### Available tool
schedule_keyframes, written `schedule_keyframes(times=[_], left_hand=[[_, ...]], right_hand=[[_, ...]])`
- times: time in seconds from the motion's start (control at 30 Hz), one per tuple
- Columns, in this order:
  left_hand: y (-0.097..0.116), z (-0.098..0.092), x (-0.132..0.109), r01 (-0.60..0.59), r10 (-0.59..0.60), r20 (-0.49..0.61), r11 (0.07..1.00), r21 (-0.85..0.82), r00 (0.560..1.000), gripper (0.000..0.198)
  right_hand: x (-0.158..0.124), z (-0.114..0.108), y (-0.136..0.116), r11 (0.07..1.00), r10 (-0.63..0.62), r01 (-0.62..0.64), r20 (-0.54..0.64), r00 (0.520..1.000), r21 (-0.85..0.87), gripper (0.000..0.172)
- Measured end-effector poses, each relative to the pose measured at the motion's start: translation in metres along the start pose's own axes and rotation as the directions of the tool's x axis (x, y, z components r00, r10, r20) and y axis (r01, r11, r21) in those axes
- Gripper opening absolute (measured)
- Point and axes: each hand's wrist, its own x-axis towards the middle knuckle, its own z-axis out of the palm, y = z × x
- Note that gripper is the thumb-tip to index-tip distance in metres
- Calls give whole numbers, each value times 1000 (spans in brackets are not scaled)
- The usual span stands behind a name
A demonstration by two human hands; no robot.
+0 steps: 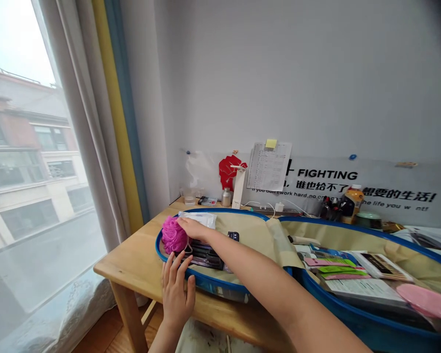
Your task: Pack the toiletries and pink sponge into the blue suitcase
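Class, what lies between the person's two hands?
Between the left hand and right hand, the head view shows the blue rim of an open case and dark packaged items.

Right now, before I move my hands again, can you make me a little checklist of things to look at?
1. Right hand touching the pink mesh bath puff: ok, it rests against the top.
2. Left hand on the blue rim of the open fabric case: ok, fingers spread on it.
3. Case sitting fully on the wooden table: not ok, its right half seems to overhang the front edge.
4. Dark packets lying flat: cannot tell, the right forearm hides part of them.
5. Plastic bottle behind the case standing upright: ok.
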Motion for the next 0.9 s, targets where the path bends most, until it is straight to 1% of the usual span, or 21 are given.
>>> schedule_keyframes(times=[0.07, 0.13, 0.2, 0.27, 0.33, 0.43, 0.5, 0.57, 0.63, 0.7, 0.8, 0.9], left_hand=[[0, -1, 1, -5, 5, 0, 1000, -2, 1000, 36], [0, -1, 1, -10, 10, 3, 1000, -2, 1000, 37], [0, -2, 0, -11, 11, 7, 1000, 0, 1000, 37], [0, -2, 0, -14, 14, 10, 1000, 4, 1000, 37], [-1, -2, 0, -21, 21, 10, 1000, 6, 1000, 37], [-2, -2, 0, -38, 38, 2, 999, 2, 999, 37], [-2, -2, 0, -45, 45, -1, 999, -2, 999, 38], [-3, -2, 0, -47, 47, -1, 999, -4, 999, 38], [-2, -1, 0, -49, 49, 0, 999, -3, 999, 38], [-2, -2, 1, -49, 49, -3, 999, -4, 999, 38], [-1, -2, 2, -48, 48, -10, 999, -13, 999, 39], [-2, -3, 2, -45, 45, -7, 999, -12, 999, 39]], right_hand=[[-1, -16, -3, 999, -10, 11, -25, 1000, 38, 37], [-6, -40, -3, 998, -6, 9, -60, 998, 58, 36], [-18, -74, 2, 998, 19, -13, -102, 995, 62, 35], [-37, -115, 14, 997, 68, -60, -160, 985, 52, 35], [-62, -159, 28, 992, 128, -123, -238, 963, 34, 36], [-109, -224, 51, 972, 216, -234, -370, 904, -4, 41], [-146, -261, 65, 950, 258, -308, -450, 855, -40, 46], [-182, -290, 77, 915, 300, -394, -503, 810, -90, 53], [-217, -309, 88, 862, 343, -483, -525, 779, -153, 57], [-246, -319, 100, 801, 386, -554, -511, 768, -228, 56], [-275, -317, 116, 712, 452, -613, -445, 773, -342, 50], [-285, -308, 126, 649, 501, -622, -370, 782, -437, 39]])
